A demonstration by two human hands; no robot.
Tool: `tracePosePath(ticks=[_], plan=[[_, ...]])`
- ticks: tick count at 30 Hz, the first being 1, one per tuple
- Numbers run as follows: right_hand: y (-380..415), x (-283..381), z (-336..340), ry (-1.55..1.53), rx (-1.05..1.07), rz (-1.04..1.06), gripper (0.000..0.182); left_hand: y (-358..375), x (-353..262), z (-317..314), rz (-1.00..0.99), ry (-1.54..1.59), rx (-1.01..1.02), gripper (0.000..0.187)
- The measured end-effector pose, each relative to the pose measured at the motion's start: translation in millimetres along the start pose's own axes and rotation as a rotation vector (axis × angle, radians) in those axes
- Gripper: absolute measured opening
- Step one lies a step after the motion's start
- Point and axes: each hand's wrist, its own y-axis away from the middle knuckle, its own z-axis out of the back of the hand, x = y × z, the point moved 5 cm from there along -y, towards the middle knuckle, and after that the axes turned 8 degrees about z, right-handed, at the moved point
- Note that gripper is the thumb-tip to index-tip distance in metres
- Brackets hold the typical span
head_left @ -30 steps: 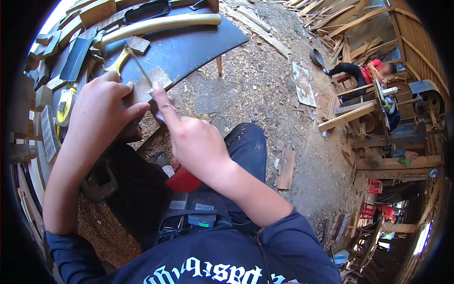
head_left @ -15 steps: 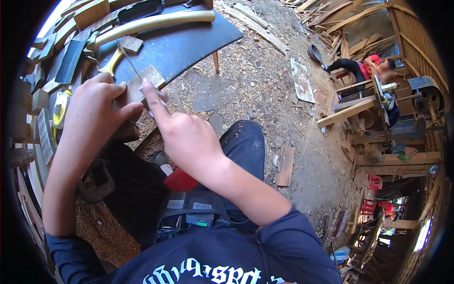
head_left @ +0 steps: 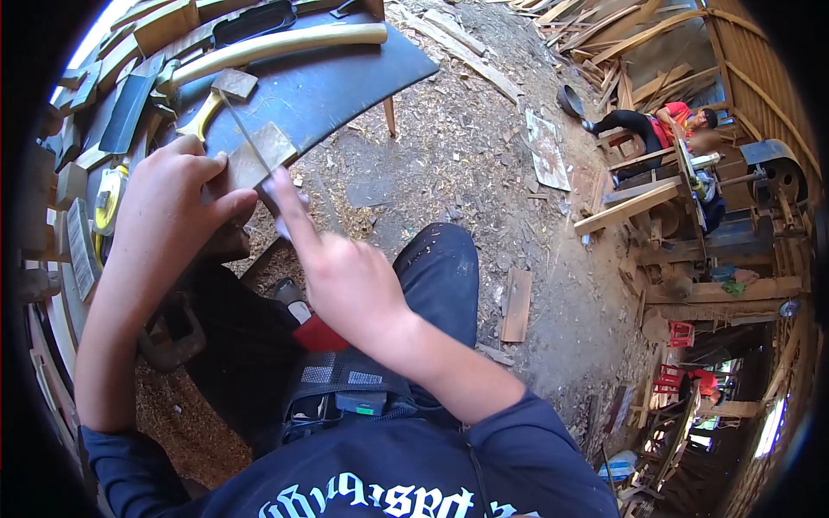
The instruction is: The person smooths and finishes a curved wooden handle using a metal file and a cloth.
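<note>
A small flat wooden block [head_left: 266,154] lies at the edge of the dark-topped table [head_left: 363,73]. My left hand [head_left: 177,186] holds it from the left, thumb and fingers closed on its near end. My right hand [head_left: 345,272] grips a thin metal file [head_left: 243,131], index finger stretched along it. This narrow tool slants across the block's top face, its far end pointing up and left. Its near end is hidden in my right hand, and the fingers are slightly blurred. Just past the tip sits another small wood piece [head_left: 234,84]. Left of it lies a yellow-handled tool [head_left: 200,119].
A long curved wooden handle [head_left: 285,50] lies across the table. A yellow tape measure [head_left: 109,200] and wood offcuts crowd the left. Shavings cover the ground [head_left: 345,186]. Farther right, a person in red [head_left: 678,121] sits near machinery with a belt wheel [head_left: 781,177].
My right hand has drawn the file slightly back toward me across the block. My left hand keeps its hold. The whole view has shifted a little.
</note>
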Motion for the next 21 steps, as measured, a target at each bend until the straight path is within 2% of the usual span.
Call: tracePosePath(ticks=[3,6,12,15,17,21], plan=[[33.7,0.7,5.0,-0.086,0.037,-0.039,0.091,1.3,5.1,-2.3,-0.039,-0.036,-0.031,0.044],[28.6,0.6,7.2,-0.112,-0.015,-0.026,0.092,0.5,5.7,-2.3,-0.040,-0.039,-0.036,0.044],[-16.0,-1.0,-6.3,0.048,-0.069,0.044,0.097,0.3,0.3,-0.1,-0.006,-0.038,-0.025,0.046],[11.2,5.4,1.8,0.025,0.026,-0.011,0.097,1.5,3.8,-1.6,-0.027,-0.031,-0.023,0.046],[23.8,2.2,3.1,-0.031,0.001,-0.002,0.098,0.9,1.3,2.2,-0.032,-0.038,-0.024,0.045],[-2.7,-3.8,-1.8,-0.051,-0.013,0.017,0.092,-1.3,6.8,-2.3,-0.021,-0.021,0.005,0.043]])
